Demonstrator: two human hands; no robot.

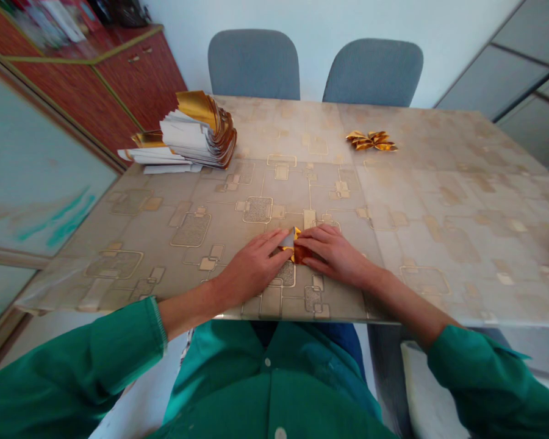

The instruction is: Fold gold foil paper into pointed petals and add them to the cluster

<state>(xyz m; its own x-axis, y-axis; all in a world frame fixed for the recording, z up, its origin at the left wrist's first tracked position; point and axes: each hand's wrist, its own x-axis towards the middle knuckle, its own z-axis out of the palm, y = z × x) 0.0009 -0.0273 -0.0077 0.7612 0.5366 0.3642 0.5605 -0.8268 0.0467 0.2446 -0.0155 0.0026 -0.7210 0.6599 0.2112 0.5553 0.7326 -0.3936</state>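
A small folded piece of gold foil paper lies on the table near its front edge, a pale patch showing on its left part. My left hand rests at its left side, with thumb and fingertips pressed on it. From the right, my right hand holds it down with bent fingers. Both hands partly cover the paper, so its full shape is hidden. Further back on the right sits a cluster of folded gold foil pieces.
A thick stack of gold and white paper sheets stands at the back left of the table, which has a patterned cover. Two grey chairs face me across it. A reddish wooden cabinet is at the left.
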